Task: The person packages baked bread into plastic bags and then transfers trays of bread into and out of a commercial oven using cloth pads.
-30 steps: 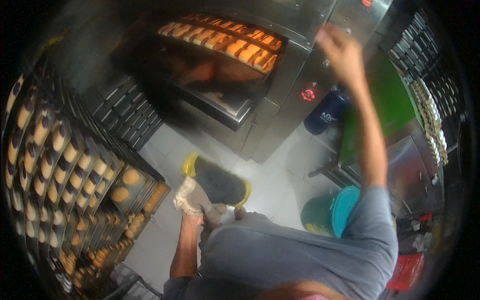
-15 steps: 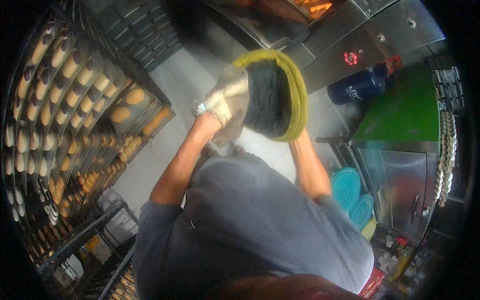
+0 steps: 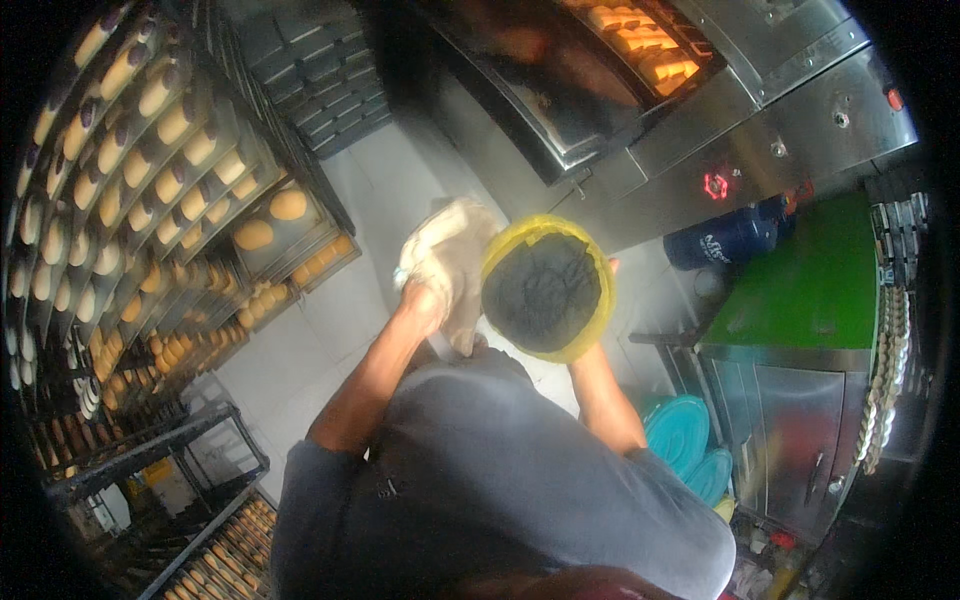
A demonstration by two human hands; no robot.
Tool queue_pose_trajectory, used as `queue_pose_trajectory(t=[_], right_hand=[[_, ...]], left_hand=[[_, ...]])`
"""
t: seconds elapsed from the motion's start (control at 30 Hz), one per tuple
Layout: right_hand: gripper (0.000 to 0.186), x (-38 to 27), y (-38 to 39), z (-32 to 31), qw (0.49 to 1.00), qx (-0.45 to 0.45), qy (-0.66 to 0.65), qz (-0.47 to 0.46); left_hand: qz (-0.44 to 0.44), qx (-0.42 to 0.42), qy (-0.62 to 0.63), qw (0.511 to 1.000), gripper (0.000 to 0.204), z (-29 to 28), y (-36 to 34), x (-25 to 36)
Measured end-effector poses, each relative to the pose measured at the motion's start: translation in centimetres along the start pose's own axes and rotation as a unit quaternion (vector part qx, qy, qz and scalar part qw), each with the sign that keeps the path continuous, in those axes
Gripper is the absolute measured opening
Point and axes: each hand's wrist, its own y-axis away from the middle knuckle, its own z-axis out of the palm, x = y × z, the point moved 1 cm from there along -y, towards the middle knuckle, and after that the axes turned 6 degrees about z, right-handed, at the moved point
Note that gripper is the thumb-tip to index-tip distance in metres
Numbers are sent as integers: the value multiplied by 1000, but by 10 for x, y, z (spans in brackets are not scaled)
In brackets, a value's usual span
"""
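A round, dark grey pad [image 3: 545,290] with a thick yellow rim is held up in front of the person's body, its dark inner face turned toward the camera. The right hand [image 3: 592,358] grips it from behind and beneath, at the right side: a bit of finger shows past the rim, and the wrist comes out below, while the rest of the hand is hidden by the pad. Just beside the pad, on its left, is a cream and beige cloth [image 3: 462,270]. It covers the left hand [image 3: 425,305] and hangs loosely toward the pad; the fingers are under the cloth, so I cannot tell whether they are closed.

Beneath both hands are the person's grey shirt [image 3: 470,470] and the pale tiled floor [image 3: 300,370]. Beyond the pad stands a steel oven [image 3: 690,140], with orange-lit bread [image 3: 645,50] in its opening and a red knob [image 3: 716,186] on its front. A dark blue cylinder [image 3: 735,240] lies near the oven's base, beside a green surface [image 3: 800,280]. Teal lids [image 3: 678,440] sit near the right elbow. Well to the left, a tall rack [image 3: 345,225] carries trays of bread rolls [image 3: 175,125].
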Motion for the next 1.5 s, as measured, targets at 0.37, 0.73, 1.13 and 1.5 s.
queue_pose_trajectory(t=[0.37, 0.73, 1.13, 1.5], right_hand=[[91, 62, -30, 22, 985, -15, -75, 158], [81, -115, -66, 180, 732, 50, 516, -442], [80, -98, -190, 116, 243, 264, 908, -218], [66, -99, -196, 96, 200, 138, 927, -286]], left_hand=[[129, 86, 151, 976, 53, -67, 34, 16], [175, 92, 156, 968, 55, -151, 39, 86], [153, 84, -641, 748, 31, -274, 58, 73], [-213, 126, -757, 605, 41, -455, 188, -87]])
